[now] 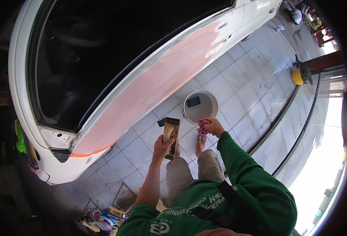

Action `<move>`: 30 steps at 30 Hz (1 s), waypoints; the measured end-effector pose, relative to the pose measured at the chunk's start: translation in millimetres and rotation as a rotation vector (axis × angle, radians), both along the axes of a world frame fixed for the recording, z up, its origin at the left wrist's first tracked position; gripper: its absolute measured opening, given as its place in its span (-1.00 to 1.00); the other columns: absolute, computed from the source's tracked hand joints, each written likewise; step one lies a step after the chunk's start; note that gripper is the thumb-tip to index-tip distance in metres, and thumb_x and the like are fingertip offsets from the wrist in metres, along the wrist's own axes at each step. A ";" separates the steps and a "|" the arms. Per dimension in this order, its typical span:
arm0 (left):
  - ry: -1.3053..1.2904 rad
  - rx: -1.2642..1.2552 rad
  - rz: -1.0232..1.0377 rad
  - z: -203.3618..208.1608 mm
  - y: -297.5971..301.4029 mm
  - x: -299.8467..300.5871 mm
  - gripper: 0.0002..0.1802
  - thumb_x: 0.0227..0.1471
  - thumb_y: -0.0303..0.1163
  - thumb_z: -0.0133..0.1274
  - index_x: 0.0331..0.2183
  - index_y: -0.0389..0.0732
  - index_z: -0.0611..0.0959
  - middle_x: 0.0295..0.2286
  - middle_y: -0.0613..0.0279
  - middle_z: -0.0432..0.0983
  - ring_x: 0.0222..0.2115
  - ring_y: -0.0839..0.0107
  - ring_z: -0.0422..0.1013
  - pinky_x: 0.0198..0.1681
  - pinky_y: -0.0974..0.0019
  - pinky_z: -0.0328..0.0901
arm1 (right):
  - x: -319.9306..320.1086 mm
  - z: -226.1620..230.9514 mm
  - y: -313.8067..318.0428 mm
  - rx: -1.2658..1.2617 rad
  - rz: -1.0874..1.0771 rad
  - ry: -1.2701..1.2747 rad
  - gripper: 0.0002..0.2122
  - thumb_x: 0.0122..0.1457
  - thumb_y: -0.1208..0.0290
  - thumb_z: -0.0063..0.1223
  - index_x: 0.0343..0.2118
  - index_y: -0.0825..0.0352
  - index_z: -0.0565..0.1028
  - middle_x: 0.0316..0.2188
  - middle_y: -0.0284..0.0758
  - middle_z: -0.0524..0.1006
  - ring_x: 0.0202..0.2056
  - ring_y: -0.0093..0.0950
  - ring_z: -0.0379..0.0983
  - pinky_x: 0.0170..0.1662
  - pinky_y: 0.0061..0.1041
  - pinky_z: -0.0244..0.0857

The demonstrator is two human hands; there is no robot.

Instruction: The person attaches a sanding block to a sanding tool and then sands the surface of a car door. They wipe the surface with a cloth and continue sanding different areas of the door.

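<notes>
My left hand (163, 148) is closed round the handle of a long sanding block (172, 129), held upright over the tiles. A crumpled pink-purple rag (202, 128) is bunched in the fingers of my right hand (214, 126), just over the near rim of a white bucket (184, 114). Inside the bucket lies a dark rectangular piece (193, 102), perhaps sandpaper. To my left, the white car's door carries a broad pink patch (142, 94) that looks like filler or primer. A strip of orange tape (93, 155) edges the panel's lower corner.
Another dark flat piece (162, 122) lies on the tiled floor (236, 94) beside the bucket. Tools and supplies (102, 220) are heaped at the lower left. A yellow and black container (298, 76) stands by a post at the right. A person (296, 16) is far off at the upper right.
</notes>
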State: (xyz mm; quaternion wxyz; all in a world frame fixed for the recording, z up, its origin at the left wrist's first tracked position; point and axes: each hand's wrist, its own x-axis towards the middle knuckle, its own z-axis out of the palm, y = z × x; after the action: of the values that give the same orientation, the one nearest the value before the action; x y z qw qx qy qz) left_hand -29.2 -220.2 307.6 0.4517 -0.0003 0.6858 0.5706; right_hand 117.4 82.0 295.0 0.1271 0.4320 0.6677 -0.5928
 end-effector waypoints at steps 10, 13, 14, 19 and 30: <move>-0.071 0.219 0.939 53.3 80.7 29.1 -0.63 0.28 -0.02 0.19 -0.34 -0.08 0.50 -0.65 0.38 0.32 -0.68 0.51 0.25 -0.60 0.36 0.19 | 7.4 74.1 38.9 -0.572 0.222 0.338 -0.56 0.16 0.54 0.18 0.14 0.43 0.52 -0.15 -0.33 0.60 -0.18 -0.56 0.54 -0.05 -0.53 0.47; -0.279 0.237 1.210 34.1 126.3 67.3 -0.64 0.26 -0.01 0.21 -0.32 -0.08 0.51 -0.66 0.39 0.31 -0.68 0.52 0.26 -0.61 0.41 0.18 | -31.0 141.9 63.1 -0.764 0.294 0.313 -0.53 0.16 0.46 0.26 0.15 0.42 0.50 -0.18 -0.31 0.60 -0.13 -0.54 0.55 -0.04 -0.51 0.45; -0.276 0.242 1.245 47.4 151.0 76.9 -0.65 0.25 -0.04 0.23 -0.31 -0.08 0.51 -0.66 0.39 0.29 -0.68 0.53 0.26 -0.61 0.42 0.16 | -39.7 154.4 67.0 -0.761 0.337 0.331 -0.51 0.17 0.43 0.29 0.17 0.41 0.49 -0.16 -0.31 0.60 -0.12 -0.53 0.54 -0.02 -0.51 0.45; 0.090 0.304 1.231 72.3 229.6 92.5 -0.65 0.25 -0.29 0.18 -0.04 -0.30 0.59 -0.25 0.21 0.61 -0.34 0.42 0.56 -0.29 0.31 0.50 | -69.4 117.1 56.5 -0.359 0.731 0.482 -0.28 0.08 0.28 0.51 0.27 0.38 0.38 0.02 -0.31 0.55 0.00 -0.54 0.51 0.09 -0.48 0.46; -0.094 0.688 1.727 92.6 202.0 6.3 -0.62 0.27 -0.04 -0.01 -0.04 -0.08 0.53 -0.55 0.37 0.37 -0.64 0.53 0.27 -0.55 0.29 0.28 | -233.2 256.5 80.7 0.195 1.343 0.730 -0.57 -0.06 0.51 0.31 -0.04 0.45 0.62 -0.21 -0.10 0.69 -0.21 -0.35 0.65 -0.03 -0.38 0.49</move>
State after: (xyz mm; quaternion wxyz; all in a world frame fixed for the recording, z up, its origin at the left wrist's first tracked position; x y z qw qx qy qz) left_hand -22.9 -18.2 400.2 -0.1268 -0.3997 0.2219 0.8803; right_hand -115.8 162.7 551.5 0.1926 -0.2797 0.8355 -0.4321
